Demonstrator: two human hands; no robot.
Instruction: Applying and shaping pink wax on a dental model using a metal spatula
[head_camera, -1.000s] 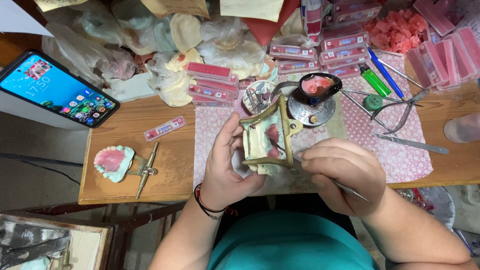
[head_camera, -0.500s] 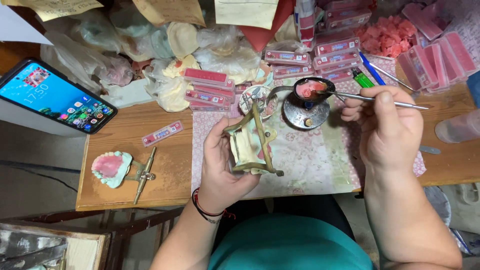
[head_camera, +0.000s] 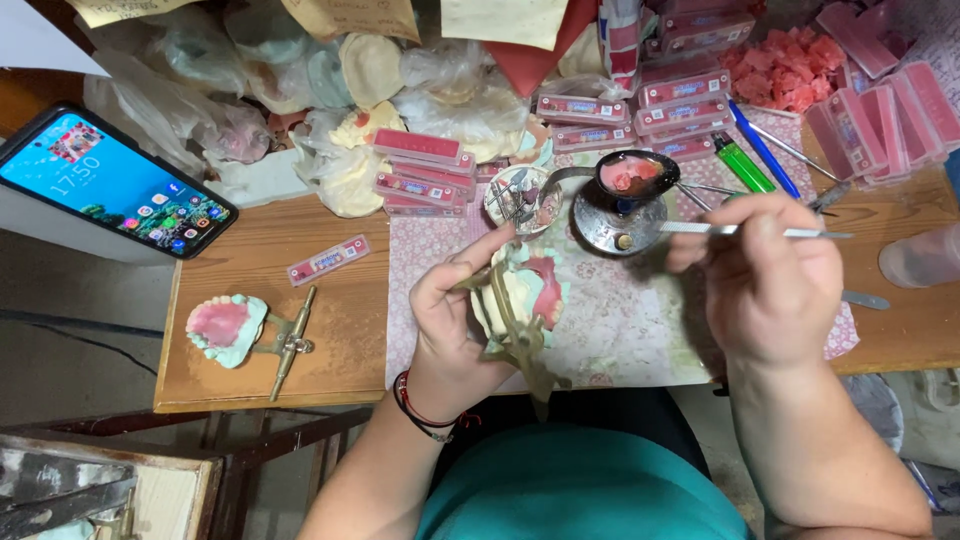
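Observation:
My left hand (head_camera: 447, 320) grips a brass dental articulator with a plaster cast and pink wax denture (head_camera: 520, 300), held over the patterned mat (head_camera: 620, 330). My right hand (head_camera: 765, 280) pinches a thin metal wax tool (head_camera: 745, 231), its tip pointing left toward a small metal burner (head_camera: 618, 222). Above the burner sits a spoon-like cup of melted pink wax (head_camera: 633, 173).
A smartphone (head_camera: 110, 185) with a lit screen lies at the left. Another cast on an articulator (head_camera: 240, 332) rests on the wooden table. Pink tooth boxes (head_camera: 425, 170), wax pieces (head_camera: 790, 70), pens, a green lighter (head_camera: 742, 163), bagged casts and a plastic cup (head_camera: 920, 255) crowd the back.
My right hand lifted from the articulator to the burner with the tool. My left hand tilted the articulator, turning the pink wax denture into view.

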